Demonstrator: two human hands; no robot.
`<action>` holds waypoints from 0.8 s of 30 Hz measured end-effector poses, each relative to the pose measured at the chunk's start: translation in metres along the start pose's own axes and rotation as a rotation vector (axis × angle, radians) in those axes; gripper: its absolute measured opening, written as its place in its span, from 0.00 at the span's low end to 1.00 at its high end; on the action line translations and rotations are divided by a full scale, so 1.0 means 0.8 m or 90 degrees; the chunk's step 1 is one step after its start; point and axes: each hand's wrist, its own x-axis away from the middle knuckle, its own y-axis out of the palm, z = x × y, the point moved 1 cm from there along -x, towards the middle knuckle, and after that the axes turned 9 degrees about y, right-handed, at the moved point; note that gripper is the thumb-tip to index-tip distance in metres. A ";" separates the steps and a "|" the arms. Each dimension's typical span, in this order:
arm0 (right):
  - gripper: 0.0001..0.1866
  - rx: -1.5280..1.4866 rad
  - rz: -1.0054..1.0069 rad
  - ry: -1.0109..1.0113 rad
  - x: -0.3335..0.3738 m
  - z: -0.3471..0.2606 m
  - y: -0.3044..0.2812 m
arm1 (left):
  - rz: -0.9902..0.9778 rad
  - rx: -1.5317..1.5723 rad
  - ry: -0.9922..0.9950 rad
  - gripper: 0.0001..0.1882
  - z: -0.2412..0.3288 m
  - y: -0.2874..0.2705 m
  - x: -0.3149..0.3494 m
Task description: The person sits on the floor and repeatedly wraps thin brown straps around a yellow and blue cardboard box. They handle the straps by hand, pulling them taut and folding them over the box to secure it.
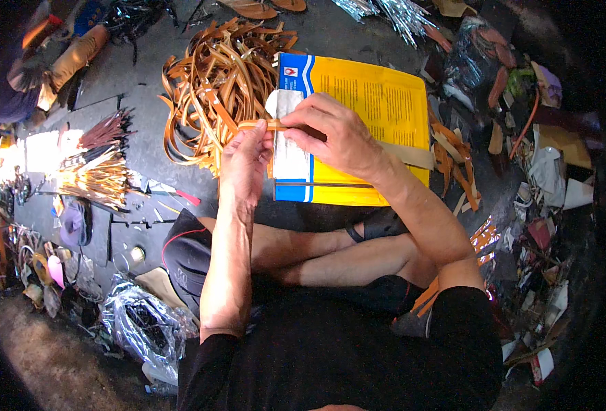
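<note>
A narrow tan leather-like strip is stretched between my two hands, over the left side of a yellow and blue rectangular container. My left hand pinches it between thumb and fingers, at the near edge of the strip pile. The other end is pinched by my right hand, held just above the container's printed face. Beyond my left hand lies a large tangled pile of tan strips. Under my hands, a whitish patch covers part of the container's left side.
A pale flat strip crosses the container's right side. Tan offcuts lie right of it. Bundled strips sit at the left, above a clear plastic bag. Mixed scraps cover the right side. My crossed legs are close below.
</note>
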 end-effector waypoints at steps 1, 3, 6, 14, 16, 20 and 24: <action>0.07 0.004 0.003 0.000 0.001 0.001 0.000 | 0.007 0.004 -0.004 0.04 -0.003 -0.008 -0.004; 0.07 0.014 0.009 -0.007 0.002 0.002 0.001 | 0.035 0.010 -0.002 0.04 -0.003 -0.016 -0.009; 0.07 0.015 0.009 -0.011 0.002 0.003 0.000 | 0.050 0.006 0.002 0.03 -0.001 -0.028 -0.017; 0.07 0.005 0.020 -0.011 0.003 0.001 -0.001 | 0.144 -0.042 0.013 0.04 -0.004 -0.104 -0.059; 0.06 0.006 0.016 -0.012 0.002 -0.001 -0.001 | 0.141 -0.002 -0.006 0.04 0.000 -0.118 -0.066; 0.07 -0.002 0.021 -0.012 -0.002 -0.004 0.002 | 0.206 0.299 -0.015 0.19 0.005 -0.090 -0.057; 0.07 -0.001 0.025 -0.012 -0.001 -0.002 0.003 | 0.044 0.006 0.026 0.22 0.017 0.008 0.009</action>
